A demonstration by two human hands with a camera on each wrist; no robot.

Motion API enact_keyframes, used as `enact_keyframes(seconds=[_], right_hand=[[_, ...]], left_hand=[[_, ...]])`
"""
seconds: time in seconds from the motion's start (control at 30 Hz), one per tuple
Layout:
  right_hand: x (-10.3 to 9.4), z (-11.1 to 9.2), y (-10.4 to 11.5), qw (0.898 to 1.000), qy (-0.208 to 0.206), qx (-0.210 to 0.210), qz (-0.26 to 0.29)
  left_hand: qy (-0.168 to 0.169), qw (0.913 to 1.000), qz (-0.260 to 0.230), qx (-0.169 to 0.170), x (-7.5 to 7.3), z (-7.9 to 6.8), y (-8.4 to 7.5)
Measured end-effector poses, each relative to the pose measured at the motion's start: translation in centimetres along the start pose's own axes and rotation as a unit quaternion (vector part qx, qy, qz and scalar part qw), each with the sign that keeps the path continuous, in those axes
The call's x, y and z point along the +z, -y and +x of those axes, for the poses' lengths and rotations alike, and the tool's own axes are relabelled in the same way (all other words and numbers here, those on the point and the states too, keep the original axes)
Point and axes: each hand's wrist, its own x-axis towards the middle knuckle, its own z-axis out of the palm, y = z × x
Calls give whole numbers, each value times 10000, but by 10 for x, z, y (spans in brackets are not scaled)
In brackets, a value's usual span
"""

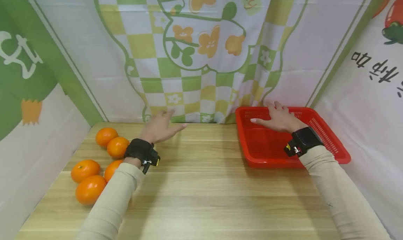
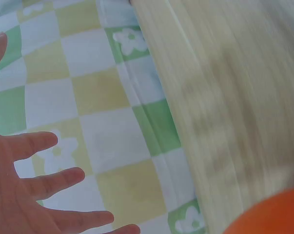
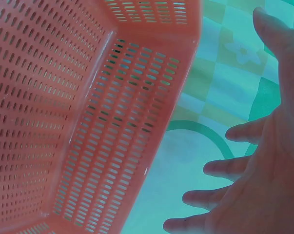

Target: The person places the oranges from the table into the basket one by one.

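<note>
My left hand (image 1: 160,128) hovers over the far left part of the table, fingers spread and holding nothing. Close beside its wrist lie several oranges (image 1: 118,147), one partly hidden by the forearm. In the left wrist view, an orange (image 2: 271,214) shows at the bottom right corner, away from the spread fingers (image 2: 54,183). My right hand (image 1: 280,117) is above a red plastic basket (image 1: 245,142), its fingers apart and gripping nothing. The right wrist view shows the basket's slotted wall (image 3: 122,131) to the left of the hand (image 3: 254,180). No fruit shows inside the basket.
The wooden table (image 1: 195,184) meets a checked, flower-patterned cloth (image 1: 201,89) at its back edge. Printed side panels stand at the left (image 1: 37,128) and right (image 1: 362,103). Black wrist cameras are strapped on both wrists.
</note>
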Motion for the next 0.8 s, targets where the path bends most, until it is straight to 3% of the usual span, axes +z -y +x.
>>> enact_keyframes(seconds=[0.57, 0.8], right_hand=[[-1, -6, -17, 9999, -155, -4, 34], [-3, -9, -23, 9998, -220, 14, -2]], left_hand=[[-93, 9990, -250, 351, 18, 11, -23], [-73, 9990, -295, 319, 24, 14, -32]])
